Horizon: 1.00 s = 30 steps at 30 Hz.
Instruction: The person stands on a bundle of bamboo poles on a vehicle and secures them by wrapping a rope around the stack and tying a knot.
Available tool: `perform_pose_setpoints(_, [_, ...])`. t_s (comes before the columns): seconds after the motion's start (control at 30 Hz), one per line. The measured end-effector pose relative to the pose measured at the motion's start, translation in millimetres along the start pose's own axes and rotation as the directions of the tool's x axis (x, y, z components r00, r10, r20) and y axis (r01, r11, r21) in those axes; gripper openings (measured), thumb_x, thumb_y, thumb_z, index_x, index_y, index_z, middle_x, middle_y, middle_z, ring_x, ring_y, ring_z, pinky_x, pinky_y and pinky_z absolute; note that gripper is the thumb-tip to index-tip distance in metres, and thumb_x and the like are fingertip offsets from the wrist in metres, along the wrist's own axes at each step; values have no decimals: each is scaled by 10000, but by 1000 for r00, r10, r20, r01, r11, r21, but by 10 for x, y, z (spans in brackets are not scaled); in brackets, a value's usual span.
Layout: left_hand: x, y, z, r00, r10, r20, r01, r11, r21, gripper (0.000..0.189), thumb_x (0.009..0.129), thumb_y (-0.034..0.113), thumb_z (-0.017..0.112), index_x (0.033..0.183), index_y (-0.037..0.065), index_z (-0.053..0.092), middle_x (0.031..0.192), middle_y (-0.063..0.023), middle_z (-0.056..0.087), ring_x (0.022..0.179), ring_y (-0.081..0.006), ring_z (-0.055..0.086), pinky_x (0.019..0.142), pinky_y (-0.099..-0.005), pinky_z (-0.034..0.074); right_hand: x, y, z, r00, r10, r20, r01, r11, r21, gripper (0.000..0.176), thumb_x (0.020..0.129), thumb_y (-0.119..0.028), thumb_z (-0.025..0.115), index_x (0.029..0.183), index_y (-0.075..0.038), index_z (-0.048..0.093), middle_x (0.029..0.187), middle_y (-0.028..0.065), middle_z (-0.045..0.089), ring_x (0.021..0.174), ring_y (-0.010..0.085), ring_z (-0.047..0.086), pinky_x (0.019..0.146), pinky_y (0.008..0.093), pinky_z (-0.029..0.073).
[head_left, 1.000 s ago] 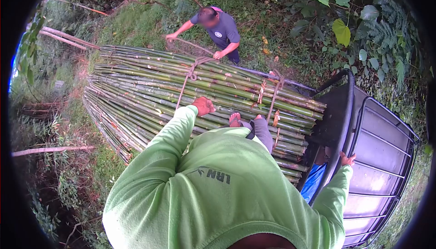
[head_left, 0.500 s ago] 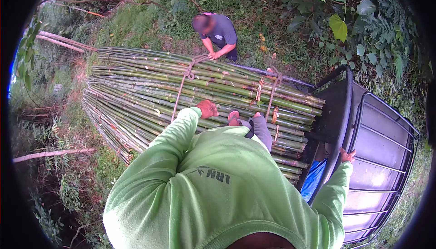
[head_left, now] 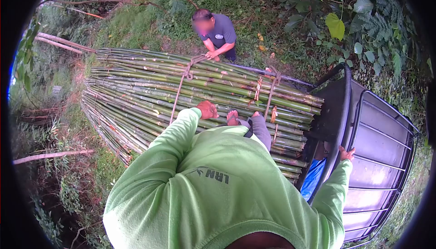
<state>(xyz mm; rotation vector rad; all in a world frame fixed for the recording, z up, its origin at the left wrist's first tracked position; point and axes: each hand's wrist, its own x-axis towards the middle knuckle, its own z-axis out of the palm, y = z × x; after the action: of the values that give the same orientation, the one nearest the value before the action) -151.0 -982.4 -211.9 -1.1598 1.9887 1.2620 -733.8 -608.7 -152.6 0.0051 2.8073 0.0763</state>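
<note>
Left hand point(head_left: 208, 109) rests on long green bamboo poles point(head_left: 136, 90) — whether its fingers are clenched is unclear. Right hand point(head_left: 347, 153) fingers grasp the black metal rail point(head_left: 349, 103).

Our own green shirt point(head_left: 218, 190) fills the frame from six o'clock to the centre. It hides the near ends of the bamboo bundle point(head_left: 150, 90) and most of our legs, so only one bare foot point(head_left: 233, 117) peeks out. Our left hand point(head_left: 208, 109) lies curled on the poles, but we cannot tell whether it grips the rope point(head_left: 178, 97). At four o'clock our right hand point(head_left: 347, 153) sits on the black rail point(head_left: 341, 126), fingers partly behind it. A blue thing point(head_left: 313, 178) below is half covered. At twelve o'clock the other person point(head_left: 218, 33) has lower legs behind bamboo and hands too small to read. The dark lens rim cuts the roof rack point(head_left: 386, 158) at three o'clock.
</note>
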Motion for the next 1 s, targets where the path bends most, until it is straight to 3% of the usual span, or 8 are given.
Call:
perform_pose_setpoints(0.07, [-46,80,-43,999,-32,21,33,999,-13,350,670,349,664,874,70,604,874,-134,603,828,-241,568,762,-327,430,-9,-7,-1,1000,4,0,-4,1000,-9,1028,537,-468,693,1319,-177,93,1217,279,240,1101,424,336,916,463,300])
perform_pose_setpoints(0.17, [-10,36,9,999,-22,-32,20,998,-57,288,637,334,682,773,86,628,845,-108,613,814,-238,577,754,-331,444,-38,-31,-26,1000,11,-1,-11,999,-32,1018,545,-480,681,1320,-179,92,1225,270,243,1103,428,335,919,470,293])
perform_pose_setpoints(0.57, [3,86,-19,1000,-10,-6,10,999,-42,312,636,329,686,793,70,617,838,-109,609,801,-231,573,738,-324,441,-67,-53,-59,1000,15,11,-15,998,-60,990,565,-489,656,1320,-189,90,1241,276,229,1111,440,326,923,476,287])
perform_pose_setpoints(0.67, [20,70,-37,999,3,35,-2,1000,-25,347,660,324,674,867,53,607,852,-120,607,803,-238,569,748,-324,432,-35,-28,-26,1000,15,-1,-15,999,-51,994,561,-488,661,1318,-190,90,1240,281,229,1108,441,328,920,478,289])
perform_pose_setpoints(0.73, [-10,102,-71,1000,-7,27,8,1000,-15,349,659,329,673,860,51,606,858,-121,607,807,-234,569,750,-323,432,17,20,21,1000,2,-5,-2,999,-36,999,557,-486,665,1316,-190,87,1242,286,226,1107,442,327,921,480,285])
perform_pose_setpoints(0.77, [-34,118,-79,1000,-14,22,15,1000,-11,351,658,331,673,856,49,606,861,-121,607,809,-232,569,751,-323,432,42,40,35,1000,19,-5,-19,999,-31,985,557,-479,653,1315,-221,80,1251,229,268,1129,458,282,920,524,255])
perform_pose_setpoints(1.0, [-67,0,47,998,-46,35,45,998,35,268,663,312,665,804,89,617,838,-108,610,804,-247,569,745,-334,434,160,91,116,999,2,-32,-4,998,-67,990,544,-484,643,1315,-207,87,1229,249,291,1107,437,331,923,496,270])
